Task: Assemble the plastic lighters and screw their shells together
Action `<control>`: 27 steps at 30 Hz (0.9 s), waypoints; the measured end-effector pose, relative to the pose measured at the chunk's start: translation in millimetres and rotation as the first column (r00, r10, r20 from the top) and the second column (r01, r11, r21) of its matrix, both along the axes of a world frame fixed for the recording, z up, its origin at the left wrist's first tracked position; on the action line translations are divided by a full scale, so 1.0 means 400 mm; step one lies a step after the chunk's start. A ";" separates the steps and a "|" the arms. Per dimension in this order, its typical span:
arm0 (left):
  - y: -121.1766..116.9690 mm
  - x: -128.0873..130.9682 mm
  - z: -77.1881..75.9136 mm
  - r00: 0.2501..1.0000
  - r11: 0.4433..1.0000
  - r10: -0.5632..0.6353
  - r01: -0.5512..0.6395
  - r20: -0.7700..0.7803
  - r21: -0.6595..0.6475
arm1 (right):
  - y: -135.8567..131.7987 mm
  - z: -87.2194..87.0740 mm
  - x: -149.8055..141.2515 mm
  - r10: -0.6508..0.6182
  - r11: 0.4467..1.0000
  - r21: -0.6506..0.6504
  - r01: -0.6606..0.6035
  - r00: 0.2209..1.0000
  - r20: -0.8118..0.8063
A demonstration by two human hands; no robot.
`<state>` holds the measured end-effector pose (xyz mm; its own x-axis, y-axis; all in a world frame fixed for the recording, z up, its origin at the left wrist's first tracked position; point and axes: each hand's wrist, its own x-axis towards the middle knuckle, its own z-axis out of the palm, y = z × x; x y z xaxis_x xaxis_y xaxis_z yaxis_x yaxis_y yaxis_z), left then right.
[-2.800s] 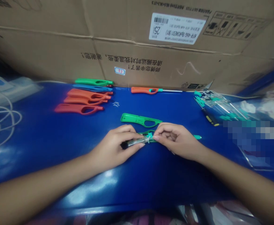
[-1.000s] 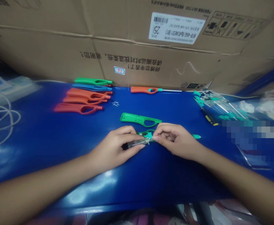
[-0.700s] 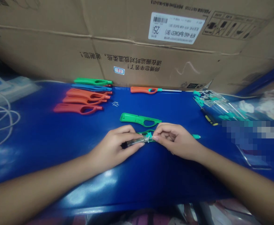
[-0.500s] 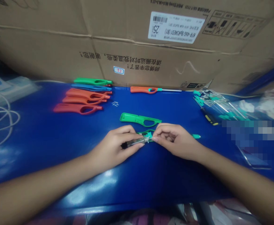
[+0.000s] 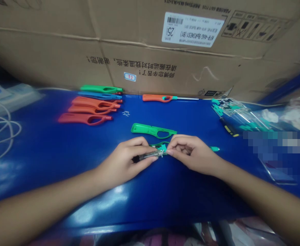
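Note:
My left hand (image 5: 133, 157) is closed around a small clear and dark lighter fuel tank (image 5: 148, 155), its white-tipped end pointing right. At that end my right hand (image 5: 188, 150) pinches with thumb and index finger; what lies between these fingertips is too small to make out. Beneath both hands is a green lighter housing half (image 5: 162, 143) with teal parts, mostly hidden by the fingers. A teal tip (image 5: 215, 149) sticks out to the right of my right hand. Just beyond the hands lies the other green housing half (image 5: 152, 130), its hollow side up.
Green, blue, orange and red lighter handles (image 5: 88, 118) lie at the left back, beside small white pins (image 5: 125, 113). An assembled orange lighter (image 5: 156, 98) rests by the cardboard box (image 5: 139, 44). At right are a screwdriver (image 5: 228, 128), metal rods (image 5: 249, 114) and a phone (image 5: 278, 172); white cable (image 5: 10, 130) coils left.
Almost nothing differs. Both hands keep the same hold on the fuel tank and its tip, with only a very slight shift of the view.

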<state>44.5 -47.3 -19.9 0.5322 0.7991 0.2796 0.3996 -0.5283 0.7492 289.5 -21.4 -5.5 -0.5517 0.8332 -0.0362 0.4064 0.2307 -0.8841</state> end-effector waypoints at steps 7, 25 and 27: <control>0.001 0.001 0.002 1.000 1.000 -0.007 0.007 -0.002 -0.022 | -0.003 0.002 -0.002 -0.016 1.000 -0.027 0.016 1.000 -0.012; 0.002 0.003 0.002 1.000 1.000 0.021 -0.021 0.020 -0.003 | -0.005 0.006 -0.004 -0.005 1.000 0.007 0.006 0.999 -0.040; 0.002 0.003 0.002 1.000 1.000 0.018 -0.017 0.021 -0.007 | -0.004 0.004 -0.005 -0.009 1.000 0.013 0.010 0.999 -0.044</control>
